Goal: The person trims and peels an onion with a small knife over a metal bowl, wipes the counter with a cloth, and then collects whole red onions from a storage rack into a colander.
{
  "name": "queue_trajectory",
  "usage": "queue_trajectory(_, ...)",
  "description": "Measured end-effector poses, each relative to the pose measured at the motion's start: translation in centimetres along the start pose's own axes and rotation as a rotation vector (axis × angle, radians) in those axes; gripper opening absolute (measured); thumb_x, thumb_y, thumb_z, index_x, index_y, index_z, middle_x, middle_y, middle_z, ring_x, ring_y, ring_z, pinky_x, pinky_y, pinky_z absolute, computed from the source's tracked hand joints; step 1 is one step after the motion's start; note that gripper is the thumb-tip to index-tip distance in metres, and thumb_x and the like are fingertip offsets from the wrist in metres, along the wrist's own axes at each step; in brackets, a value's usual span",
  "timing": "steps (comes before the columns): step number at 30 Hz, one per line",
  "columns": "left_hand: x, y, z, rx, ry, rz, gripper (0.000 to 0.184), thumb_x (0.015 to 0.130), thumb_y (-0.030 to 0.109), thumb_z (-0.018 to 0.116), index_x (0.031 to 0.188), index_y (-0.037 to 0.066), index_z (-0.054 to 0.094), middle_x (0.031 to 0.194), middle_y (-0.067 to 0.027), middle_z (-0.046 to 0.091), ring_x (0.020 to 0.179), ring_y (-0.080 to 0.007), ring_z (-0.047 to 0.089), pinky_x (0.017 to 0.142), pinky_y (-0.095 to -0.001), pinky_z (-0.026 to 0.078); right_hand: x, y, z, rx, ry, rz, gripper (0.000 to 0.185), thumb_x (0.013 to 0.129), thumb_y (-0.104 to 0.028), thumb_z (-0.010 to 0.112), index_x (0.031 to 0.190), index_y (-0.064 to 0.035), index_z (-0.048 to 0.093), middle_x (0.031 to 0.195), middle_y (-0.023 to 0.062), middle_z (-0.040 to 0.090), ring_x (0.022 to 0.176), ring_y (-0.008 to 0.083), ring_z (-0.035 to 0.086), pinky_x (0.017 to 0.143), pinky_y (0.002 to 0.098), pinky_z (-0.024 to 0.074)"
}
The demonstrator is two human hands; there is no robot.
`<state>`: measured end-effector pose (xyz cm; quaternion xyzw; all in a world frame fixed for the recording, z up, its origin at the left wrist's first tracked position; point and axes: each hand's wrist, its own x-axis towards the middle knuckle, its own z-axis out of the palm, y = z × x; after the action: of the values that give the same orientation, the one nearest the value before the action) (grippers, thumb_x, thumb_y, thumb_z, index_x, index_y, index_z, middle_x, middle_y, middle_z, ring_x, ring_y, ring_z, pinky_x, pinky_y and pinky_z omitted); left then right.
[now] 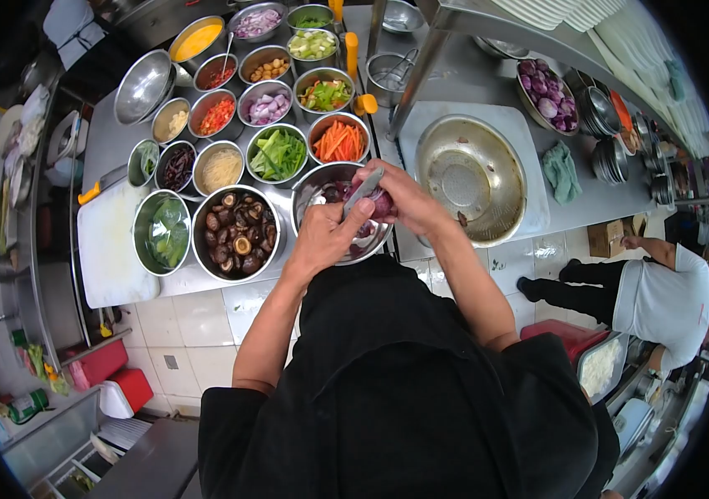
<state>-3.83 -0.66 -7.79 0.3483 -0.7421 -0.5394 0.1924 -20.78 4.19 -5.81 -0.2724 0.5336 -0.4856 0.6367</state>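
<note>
My left hand (329, 231) is closed around a small knife (362, 193), its grey blade pointing up and to the right. In my right hand (408, 201) is a purple-skinned onion (382, 205), gripped against the blade. Both hands are over a steel bowl (308, 185) with more purple onion pieces inside, partly hidden by my hands. Just right of my right hand stands a wide steel basin (504, 187) with a few dark scraps. Left of my left hand is a pot of brown mushrooms (236, 234).
Several containers of cut vegetables, among them carrot strips (339, 141) and green pieces (277, 155), crowd the counter. A white cutting board (113, 245) lies left. A bowl of purple onions (547, 98) and a green cloth (563, 170) are right. Another person (662, 291) stands at right.
</note>
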Motion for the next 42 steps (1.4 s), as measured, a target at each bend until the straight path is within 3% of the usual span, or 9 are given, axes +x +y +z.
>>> queue_trajectory(5,0.0,1.0,0.0,0.029,0.111,0.073,0.062,0.09,0.049,0.055,0.059,-0.005,0.055,0.045,-0.0035,0.043,0.048,-0.0085,0.038,0.042,-0.0324,0.032,2.2,-0.1,-2.3,0.022,-0.301,0.092,0.025,0.092,-0.032,0.054,0.097,-0.008,0.06,0.08,-0.0025,0.055,0.058,0.0008,0.045,0.04,0.0157,0.0309)
queue_trajectory(9,-0.1,1.9,0.1,0.078,0.242,-0.003,0.053,0.089,0.043,0.058,0.066,-0.005,0.061,0.051,-0.0186,0.054,0.047,-0.0248,0.056,0.049,-0.0373,0.043,2.3,0.4,0.0,0.137,0.037,0.006,0.024,0.092,-0.025,0.055,0.1,-0.0033,0.059,0.079,0.0011,0.059,0.052,0.0019,0.045,0.038,0.016,0.0301)
queue_trajectory(12,-0.5,1.1,2.0,0.063,0.306,0.193,0.05,0.089,0.04,0.06,0.069,-0.006,0.061,0.055,-0.0218,0.056,0.051,-0.0344,0.059,0.05,-0.0402,0.045,2.7,0.4,0.9,0.335,0.145,-0.019,0.025,0.091,-0.026,0.058,0.101,-0.0032,0.059,0.081,0.003,0.061,0.056,0.0065,0.052,0.042,0.0197,0.0401)
queue_trajectory(15,-0.8,0.3,2.8,0.149,0.25,0.239,0.042,0.089,0.036,0.061,0.071,-0.003,0.064,0.054,-0.0151,0.059,0.048,-0.0231,0.06,0.049,-0.0346,0.045,2.6,0.2,1.4,0.425,0.202,-0.007,0.032,0.088,-0.034,0.062,0.099,-0.0042,0.058,0.079,0.0065,0.063,0.059,0.0121,0.057,0.049,0.0237,0.0467)
queue_trajectory(19,-1.7,1.0,2.5,0.208,0.13,0.252,0.037,0.089,0.033,0.062,0.076,-0.001,0.067,0.055,-0.0133,0.06,0.047,-0.0229,0.06,0.046,-0.0332,0.044,3.3,1.0,-0.2,0.614,0.085,0.11,0.043,0.085,-0.047,0.062,0.099,-0.0064,0.058,0.082,0.0097,0.064,0.058,0.0141,0.053,0.046,0.0243,0.0407)
queue_trajectory(22,-2.1,1.8,2.3,-0.021,0.224,0.238,0.043,0.084,0.033,0.067,0.063,-0.003,0.06,0.054,-0.0208,0.056,0.048,-0.0343,0.058,0.048,-0.0383,0.044,3.8,1.1,-1.1,0.743,0.054,0.147,0.046,0.085,-0.048,0.061,0.103,-0.0062,0.057,0.088,0.01,0.064,0.06,0.016,0.053,0.048,0.0253,0.0402)
queue_trajectory(31,-1.5,-0.9,-1.5,0.475,0.274,-0.162,0.052,0.085,0.045,0.06,0.066,-0.003,0.063,0.057,-0.0235,0.058,0.061,-0.041,0.062,0.059,-0.0459,0.048,2.8,1.3,-3.0,1.05,0.162,0.201,0.052,0.085,-0.047,0.062,0.112,-0.0041,0.052,0.102,0.013,0.065,0.069,0.0192,0.054,0.057,0.0263,0.0434)
queue_trajectory(36,-0.9,-1.8,-1.8,0.591,0.182,-0.257,0.04,0.075,0.033,0.072,0.086,-0.004,0.061,0.069,-0.0243,0.062,0.071,-0.0414,0.063,0.065,-0.0454,0.047,-0.4,1.0,-6.9,1.004,0.312,-0.06,0.041,0.087,-0.037,0.062,0.107,-0.003,0.056,0.097,0.0129,0.064,0.064,0.018,0.056,0.052,0.0253,0.0439)
queue_trajectory(42,-0.7,-0.6,-2.2,0.553,0.12,-0.279,0.046,0.079,0.037,0.069,0.089,-0.006,0.059,0.074,-0.0289,0.062,0.077,-0.0465,0.061,0.069,-0.0494,0.047,-8.5,0.6,-13.0,0.749,0.877,-0.456,0.031,0.087,-0.033,0.063,0.1,-0.0062,0.056,0.085,0.0086,0.06,0.064,0.0178,0.053,0.054,0.0264,0.043)
